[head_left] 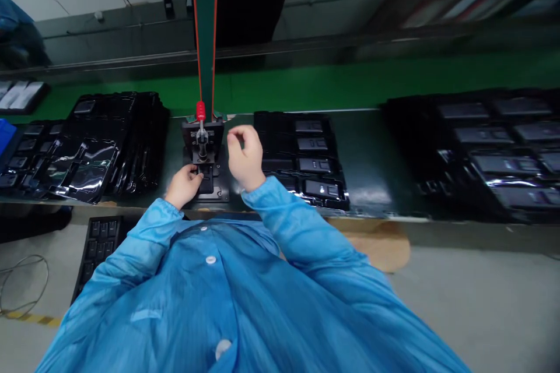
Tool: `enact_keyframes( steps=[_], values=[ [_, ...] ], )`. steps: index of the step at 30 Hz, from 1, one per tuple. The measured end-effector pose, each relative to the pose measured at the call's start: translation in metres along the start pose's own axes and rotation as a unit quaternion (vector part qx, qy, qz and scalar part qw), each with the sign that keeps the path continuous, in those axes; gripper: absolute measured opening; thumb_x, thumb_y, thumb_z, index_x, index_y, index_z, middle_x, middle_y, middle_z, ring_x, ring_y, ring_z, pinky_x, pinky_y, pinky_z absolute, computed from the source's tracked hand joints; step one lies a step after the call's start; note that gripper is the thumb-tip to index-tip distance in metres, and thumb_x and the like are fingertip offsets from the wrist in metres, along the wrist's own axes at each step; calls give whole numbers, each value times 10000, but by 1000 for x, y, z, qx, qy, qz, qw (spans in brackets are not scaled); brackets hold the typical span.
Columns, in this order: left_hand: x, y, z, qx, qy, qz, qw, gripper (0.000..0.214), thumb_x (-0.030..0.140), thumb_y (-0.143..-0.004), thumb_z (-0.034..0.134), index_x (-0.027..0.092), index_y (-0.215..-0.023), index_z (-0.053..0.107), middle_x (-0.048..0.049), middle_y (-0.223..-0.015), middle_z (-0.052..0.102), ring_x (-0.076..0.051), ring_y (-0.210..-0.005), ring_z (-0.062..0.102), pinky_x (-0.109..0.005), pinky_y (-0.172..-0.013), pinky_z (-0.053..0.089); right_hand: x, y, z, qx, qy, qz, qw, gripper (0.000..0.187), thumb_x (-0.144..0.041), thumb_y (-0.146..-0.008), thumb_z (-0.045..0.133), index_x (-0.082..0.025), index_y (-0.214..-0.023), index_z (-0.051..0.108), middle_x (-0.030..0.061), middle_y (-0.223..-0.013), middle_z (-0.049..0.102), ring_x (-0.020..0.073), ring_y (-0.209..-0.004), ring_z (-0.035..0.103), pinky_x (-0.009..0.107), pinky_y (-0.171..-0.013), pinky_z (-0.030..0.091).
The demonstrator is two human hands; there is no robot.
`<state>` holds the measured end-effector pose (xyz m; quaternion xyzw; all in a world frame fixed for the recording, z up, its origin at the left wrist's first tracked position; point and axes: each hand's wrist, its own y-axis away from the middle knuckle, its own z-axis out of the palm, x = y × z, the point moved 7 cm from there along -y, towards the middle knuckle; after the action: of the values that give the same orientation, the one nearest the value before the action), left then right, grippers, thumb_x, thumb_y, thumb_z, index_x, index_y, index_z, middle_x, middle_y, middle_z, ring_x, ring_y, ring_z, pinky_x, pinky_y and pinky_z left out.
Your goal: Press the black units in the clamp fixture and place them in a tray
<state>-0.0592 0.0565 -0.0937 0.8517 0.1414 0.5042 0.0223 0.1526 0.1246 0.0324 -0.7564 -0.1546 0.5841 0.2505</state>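
Observation:
A small black press fixture [205,151] with a red-tipped lever [200,111] stands at the bench's near edge, in front of a green upright post [205,29]. My left hand [184,185] rests against the fixture's base, its fingers closed on a small black part [205,177] seated there. Just right of the fixture, my right hand [244,157] hovers with fingers curled loosely, and nothing shows in them. A black tray [306,157] holding several dark rectangular parts lies right beside my right hand.
A stack of glossy black empty trays [100,145] sits left of the fixture. More filled trays [494,151] lie at the right. A green conveyor belt [350,84] runs behind. Another black tray [98,242] stands below the bench near my left elbow.

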Motion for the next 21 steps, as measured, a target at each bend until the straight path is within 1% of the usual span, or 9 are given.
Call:
enact_keyframes(
  steps=[2,5,7,10,12,14,18,21],
  values=[
    [1,-1,1,-11,27,-5,1000,391,392,-873,776,154,-1174,698,9,-707,703,-162,-615,619,-270,-616,419,15,31,-5,-31,-21,73,997,144,-363,-975,590,-227,-940,625,45,-952,650,224,-926,610,378,-883,504],
    [3,5,-2,-22,68,-16,997,447,435,-848,780,150,-1177,680,44,-638,640,-144,-552,558,-260,-579,397,39,77,-4,-94,-66,204,972,173,-395,-917,658,-224,-936,642,37,-942,652,208,-871,601,364,-835,504],
    [6,13,-5,-28,95,-20,995,477,459,-841,766,152,-1191,659,64,-620,604,-134,-536,537,-252,-566,392,49,101,-3,-114,-85,255,956,213,-424,-894,681,-221,-949,649,31,-920,660,196,-820,604,355,-790,508],
    [12,28,-8,-44,131,-23,990,485,467,-836,751,159,-1189,629,82,-610,570,-120,-515,523,-236,-543,378,58,126,1,-140,-119,312,932,269,-469,-881,695,-223,-974,640,1,-814,641,173,-710,595,324,-678,501],
    [16,39,-8,-60,166,-26,984,475,446,-831,767,168,-1183,609,100,-595,542,-106,-490,506,-223,-523,361,60,135,6,-159,-149,350,911,304,-495,-880,699,-223,-999,632,-25,-733,615,159,-639,576,297,-603,483],
    [21,50,-6,-80,204,-29,975,466,418,-828,788,180,-1178,592,118,-583,515,-94,-465,487,-211,-505,348,58,139,10,-175,-180,379,891,337,-504,-875,708,-218,-1035,631,-38,-699,609,151,-610,573,277,-567,478],
    [31,65,-1,-113,239,-33,964,469,393,-824,815,199,-1175,573,130,-589,511,-81,-437,476,-198,-482,341,50,140,17,-199,-242,412,856,352,-486,-858,712,-211,-1066,642,-45,-700,630,132,-595,580,258,-562,484],
    [34,71,4,-131,250,-35,959,465,393,-821,818,204,-1164,567,133,-582,511,-79,-423,473,-195,-473,345,46,141,20,-208,-277,427,835,335,-482,-840,727,-216,-1024,645,-57,-664,612,124,-570,571,252,-555,478]
  ],
)
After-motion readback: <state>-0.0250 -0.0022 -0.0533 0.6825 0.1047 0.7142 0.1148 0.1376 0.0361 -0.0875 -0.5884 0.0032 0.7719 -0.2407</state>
